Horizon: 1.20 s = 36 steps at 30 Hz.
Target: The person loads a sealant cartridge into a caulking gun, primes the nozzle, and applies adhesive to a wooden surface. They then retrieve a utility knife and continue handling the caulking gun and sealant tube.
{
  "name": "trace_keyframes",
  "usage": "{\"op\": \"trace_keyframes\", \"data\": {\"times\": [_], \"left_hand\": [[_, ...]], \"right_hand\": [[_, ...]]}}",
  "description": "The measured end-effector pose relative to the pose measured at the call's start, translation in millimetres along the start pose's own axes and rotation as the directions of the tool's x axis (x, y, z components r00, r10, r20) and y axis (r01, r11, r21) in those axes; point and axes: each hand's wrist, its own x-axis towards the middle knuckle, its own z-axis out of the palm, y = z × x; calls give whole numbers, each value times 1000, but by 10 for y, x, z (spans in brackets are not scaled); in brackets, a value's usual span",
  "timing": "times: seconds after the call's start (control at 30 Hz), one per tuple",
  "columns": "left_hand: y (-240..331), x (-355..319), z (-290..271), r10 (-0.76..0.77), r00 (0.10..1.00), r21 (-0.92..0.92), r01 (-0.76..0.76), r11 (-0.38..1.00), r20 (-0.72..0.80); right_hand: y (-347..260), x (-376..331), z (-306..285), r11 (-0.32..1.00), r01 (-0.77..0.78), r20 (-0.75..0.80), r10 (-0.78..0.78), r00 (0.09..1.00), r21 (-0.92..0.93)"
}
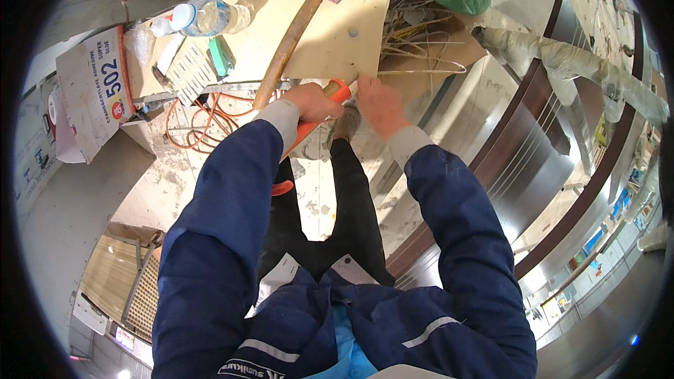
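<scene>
The left hand [309,102] was clenched around an orange-handled tool [314,123] at the near edge of the beige board [351,28]. Just beside it, the right hand [379,105] pressed on that edge, fingers spread, gripping nothing. Farther on, a wooden-handled hammer [288,45] lay across the board; a plastic bottle [210,15] sat at the far left corner, wire scraps [414,42] crowding the right edge.

Work table [151,189]: a paint-spattered, whitish surface. On it lie a pale beige board [337,42], with a wooden-handled hammer [288,45] resting diagonally across it; a clear plastic bottle [210,15]; a white ribbed comb-like piece [188,70]; a small green block [221,56]; a coiled orange cable [203,123]; a tangle of thin wires [414,45]; a white printed carton [95,91] overhanging the left edge.
</scene>
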Motion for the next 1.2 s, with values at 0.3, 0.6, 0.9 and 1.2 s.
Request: {"op": "trace_keyframes", "data": {"times": [0.3, 0.6, 0.9, 1.2], "left_hand": [[-56, 35, 155, -4, 997, -141, -6, 990, -74], [-90, 91, 189, -13, 998, -108, 7, 994, -53], [-268, 261, 267, 26, 999, -173, -29, 984, -23], [-264, 257, 175, 81, 995, -278, -61, 959, 61]], "right_hand": [[27, 21, -65, 1000, 9, 36, -9, 999, -1], [72, 32, -36, 999, -8, 119, 14, 993, -53], [199, -112, 59, 992, 101, -8, -102, 995, -82], [53, 13, -10, 998, -23, 145, 31, 989, -55]]}}
